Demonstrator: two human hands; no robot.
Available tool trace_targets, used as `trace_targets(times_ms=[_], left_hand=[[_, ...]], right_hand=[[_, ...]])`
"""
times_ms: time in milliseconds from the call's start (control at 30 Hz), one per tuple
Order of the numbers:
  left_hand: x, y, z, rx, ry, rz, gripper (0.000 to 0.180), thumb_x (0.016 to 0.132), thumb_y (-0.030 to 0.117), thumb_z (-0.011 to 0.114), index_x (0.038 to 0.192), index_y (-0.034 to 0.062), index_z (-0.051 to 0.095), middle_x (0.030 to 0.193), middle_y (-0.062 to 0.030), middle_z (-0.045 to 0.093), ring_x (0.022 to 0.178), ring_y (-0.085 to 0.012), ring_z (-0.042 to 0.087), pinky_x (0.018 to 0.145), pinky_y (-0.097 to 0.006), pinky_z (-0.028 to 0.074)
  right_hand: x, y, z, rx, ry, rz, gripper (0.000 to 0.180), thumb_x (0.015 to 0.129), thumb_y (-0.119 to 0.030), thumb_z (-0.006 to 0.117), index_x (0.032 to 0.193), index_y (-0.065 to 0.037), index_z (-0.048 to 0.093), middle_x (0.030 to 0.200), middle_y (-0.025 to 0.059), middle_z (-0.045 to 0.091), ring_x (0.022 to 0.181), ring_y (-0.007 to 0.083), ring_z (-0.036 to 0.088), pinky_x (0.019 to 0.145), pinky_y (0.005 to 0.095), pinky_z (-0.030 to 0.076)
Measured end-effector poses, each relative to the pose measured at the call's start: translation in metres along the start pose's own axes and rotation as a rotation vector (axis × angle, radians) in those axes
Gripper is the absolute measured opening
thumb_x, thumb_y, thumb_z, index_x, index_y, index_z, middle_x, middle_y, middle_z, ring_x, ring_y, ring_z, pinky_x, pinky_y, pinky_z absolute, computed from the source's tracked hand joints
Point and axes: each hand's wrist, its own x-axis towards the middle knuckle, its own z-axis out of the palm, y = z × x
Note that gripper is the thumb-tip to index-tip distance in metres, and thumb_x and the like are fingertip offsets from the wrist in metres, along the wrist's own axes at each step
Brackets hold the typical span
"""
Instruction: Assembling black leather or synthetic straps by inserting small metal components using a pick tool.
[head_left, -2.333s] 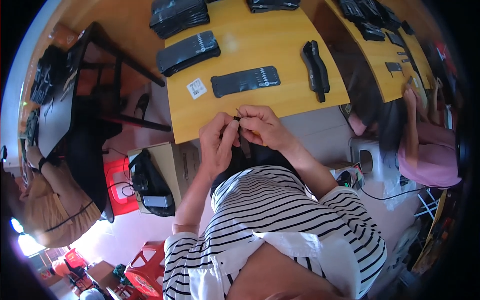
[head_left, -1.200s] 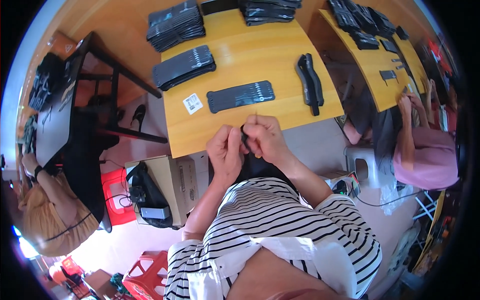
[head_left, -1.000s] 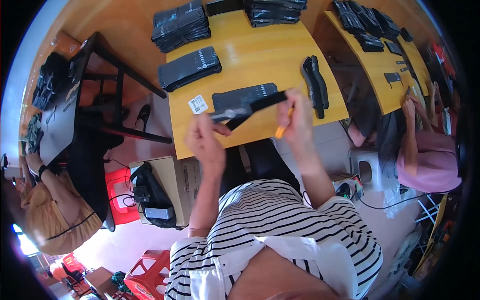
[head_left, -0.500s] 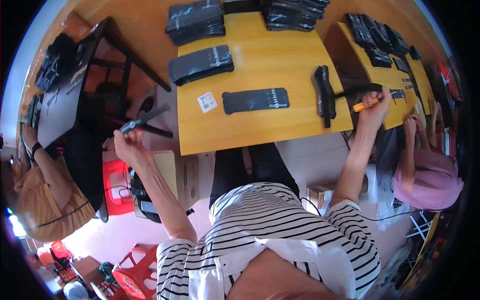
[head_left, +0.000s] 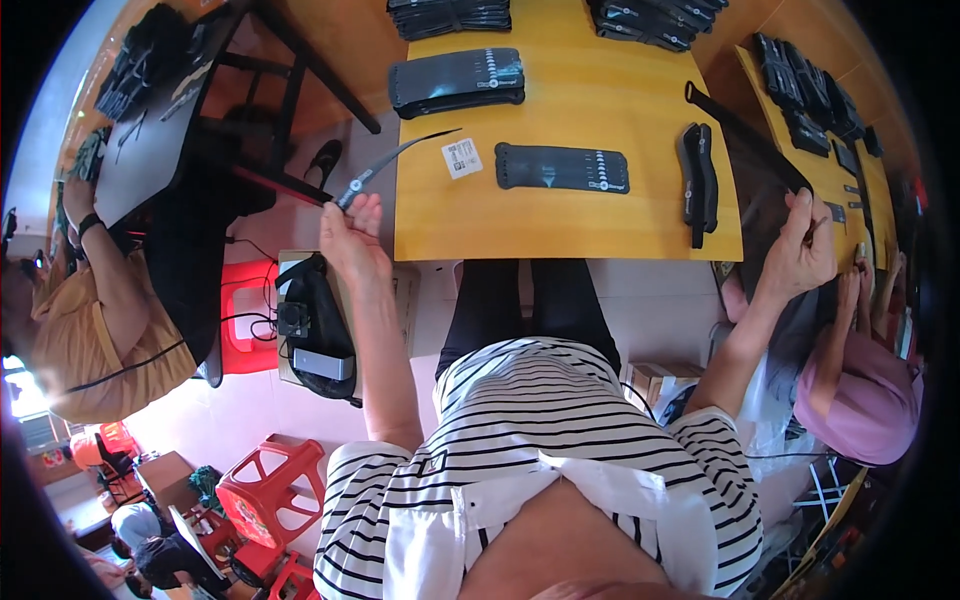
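Observation:
My left hand (head_left: 357, 240) is off the table's left edge, pinching one end of a black strap (head_left: 395, 155) marked with a pale round print. The strap's thin free end reaches over the tabletop. Beyond the right edge, my right hand (head_left: 803, 245) grips a second black strap (head_left: 745, 135), which slants up to the far left and ends in a small loop. Between the hands, a flat black printed piece (head_left: 560, 168) lies on the yellow table (head_left: 440, 230). Folded black straps (head_left: 698, 185) lie near its right edge, close to my right hand.
A white label (head_left: 462, 158) lies near a stack of black printed pieces (head_left: 456, 82). Bundled black stacks (head_left: 655, 20) sit at the far edge. People work at side tables left and right. A red stool (head_left: 268, 490) and a black bag (head_left: 318, 340) are at lower left.
The whole view has shifted. An orange-handled thing that was in my right hand is out of sight. The right strap now extends up past the table's edge, clear of the folded straps.

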Motion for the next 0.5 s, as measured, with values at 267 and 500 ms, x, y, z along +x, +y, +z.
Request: trace_targets(times_ms=[267, 500], left_hand=[[-0.055, -0.068, -0.027, -0.06, 0.067, -0.262, 0.02, 0.093, 0.018, 0.044, 0.102, 0.0003, 0.046, 0.09, -0.0171, 0.061, 0.075, -0.0256, 0.065, 0.067, -0.031, 0.056], [-0.069, -0.058, -0.033, 0.432, -0.048, -0.231, 0.023, 0.089, 0.017, 0.053, 0.107, 0.005, 0.044, 0.062, -0.0073, 0.056, 0.049, -0.0134, 0.055, 0.04, -0.021, 0.042]], right_hand=[[-0.012, -0.007, 0.002, 0.246, -0.011, 0.282, 0.017, 0.084, -0.005, 0.059, 0.099, 0.001, 0.065, 0.067, 0.0051, 0.062, 0.045, 0.0013, 0.041, 0.043, 0.0137, 0.028], [-0.01, -0.008, -0.005, 0.706, -0.142, 0.617, 0.02, 0.085, -0.006, 0.056, 0.102, 0.003, 0.062, 0.07, 0.0082, 0.061, 0.039, 0.001, 0.031, 0.039, 0.0152, 0.021]])
